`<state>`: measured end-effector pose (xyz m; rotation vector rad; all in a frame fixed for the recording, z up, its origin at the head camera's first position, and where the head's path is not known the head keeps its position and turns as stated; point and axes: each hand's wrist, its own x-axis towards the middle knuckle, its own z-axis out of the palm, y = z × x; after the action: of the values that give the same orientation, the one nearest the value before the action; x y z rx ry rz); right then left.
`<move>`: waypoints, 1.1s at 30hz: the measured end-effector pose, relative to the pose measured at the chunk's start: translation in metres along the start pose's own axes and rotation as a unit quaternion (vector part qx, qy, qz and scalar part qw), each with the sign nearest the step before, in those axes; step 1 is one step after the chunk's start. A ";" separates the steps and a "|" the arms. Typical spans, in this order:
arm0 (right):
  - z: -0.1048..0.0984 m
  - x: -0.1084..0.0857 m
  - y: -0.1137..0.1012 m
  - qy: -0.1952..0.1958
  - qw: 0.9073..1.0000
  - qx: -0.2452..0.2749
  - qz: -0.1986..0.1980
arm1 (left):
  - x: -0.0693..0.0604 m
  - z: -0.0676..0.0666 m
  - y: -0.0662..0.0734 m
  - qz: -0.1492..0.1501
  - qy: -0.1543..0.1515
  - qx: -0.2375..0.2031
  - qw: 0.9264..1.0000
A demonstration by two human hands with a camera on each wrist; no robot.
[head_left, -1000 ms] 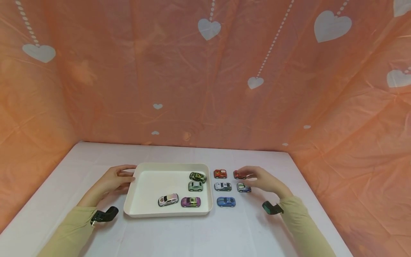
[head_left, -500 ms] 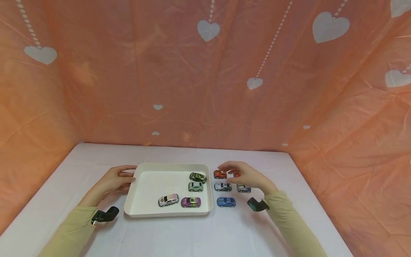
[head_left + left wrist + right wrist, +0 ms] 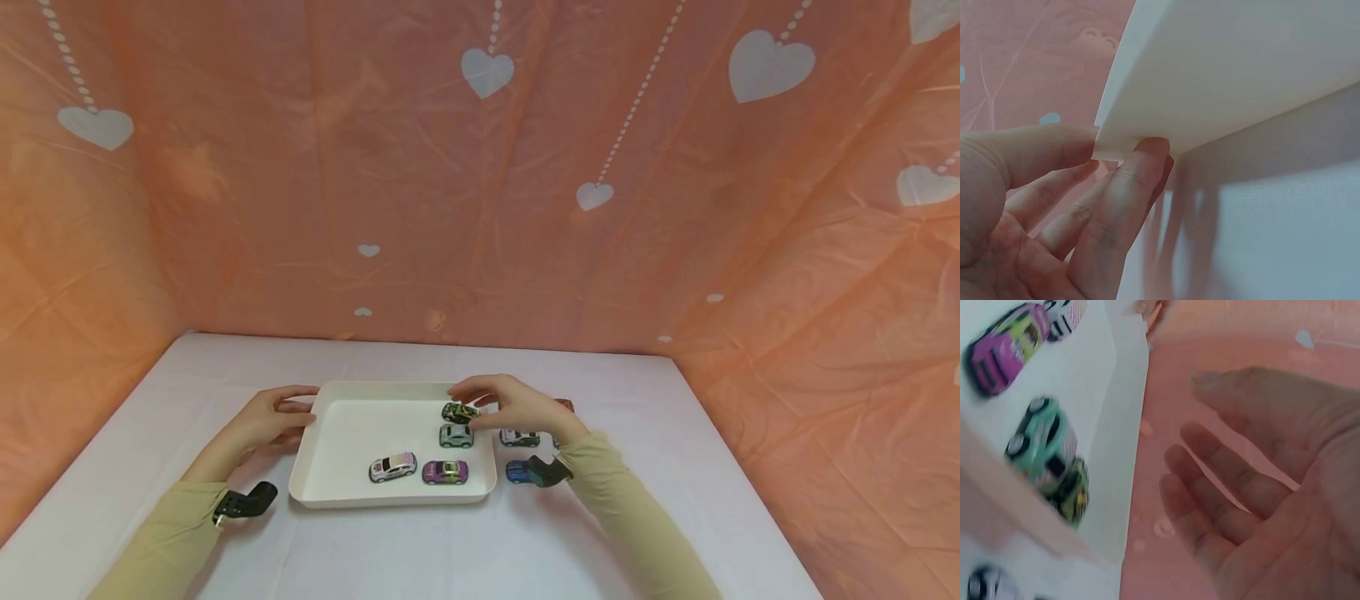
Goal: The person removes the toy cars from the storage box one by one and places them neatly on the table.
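Observation:
My left hand (image 3: 270, 421) pinches the left wall of a white tray (image 3: 375, 502); in the left wrist view its thumb and a finger lie on either side of the tray's edge (image 3: 1147, 119). Over the tray's right rim hovers my right hand (image 3: 513, 404), fingers loosely bent and nothing between them, as the right wrist view confirms. Just below its fingertips sit a camouflage-green toy car (image 3: 457, 412) and a pale green toy car (image 3: 456, 436). A white toy car (image 3: 392, 467) and a purple toy car (image 3: 445, 472) stand nearer the tray's front.
Right of the tray, partly covered by my right arm, are a silver-white toy car (image 3: 517, 438), a blue toy car (image 3: 517, 472) and a red one (image 3: 564, 405). A white cloth covers the table (image 3: 390, 550). Orange sheeting with hearts (image 3: 420, 167) hangs behind.
My right hand has moved left, from the red car at far right, past the other red car, to above the tray's right side. The left hand and the tray have stayed put.

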<state>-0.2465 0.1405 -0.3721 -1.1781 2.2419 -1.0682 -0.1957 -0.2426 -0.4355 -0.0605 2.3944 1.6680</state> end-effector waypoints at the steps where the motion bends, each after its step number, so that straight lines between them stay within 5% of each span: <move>1: 0.002 0.004 -0.001 -0.005 1.000 0.001 -0.004 | 0.000 0.000 0.000 0.000 0.000 -0.003 1.000; 16: 0.033 0.052 -0.004 -0.065 0.998 -0.005 -0.023 | 0.002 0.002 0.001 0.013 -0.005 -0.008 1.000; 33: 0.058 0.066 -0.008 -0.126 0.992 -0.009 0.017 | -0.003 0.000 0.002 0.012 -0.011 -0.008 1.000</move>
<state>-0.2436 0.0575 -0.4024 -1.2052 2.0709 -0.8369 -0.1931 -0.2420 -0.4328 -0.0161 2.3737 1.6898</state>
